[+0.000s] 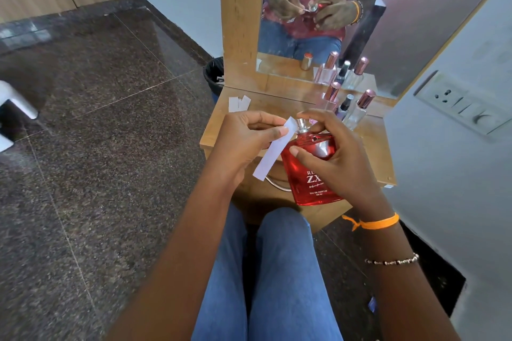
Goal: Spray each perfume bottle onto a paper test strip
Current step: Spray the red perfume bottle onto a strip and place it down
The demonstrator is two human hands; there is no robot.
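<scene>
Nozzle and strip at frame centre | our right hand (329,155) grips red perfume bottle (310,171), forefinger curled over sprayer | our left hand (243,141) pinches paper strip (274,149), long axis slanting from lower left up to just left of sprayer, nearly touching.

1. In front of your knees stands a small wooden dressing table (371,152) with a mirror at its 12 o'clock edge.
2. At its 10 o'clock corner lie spare paper strips (238,103).
3. Toward 1 o'clock stand three bottles: two clear bottles with rose caps (331,97) (361,106) and a dark bottle (345,106) between them.
</scene>
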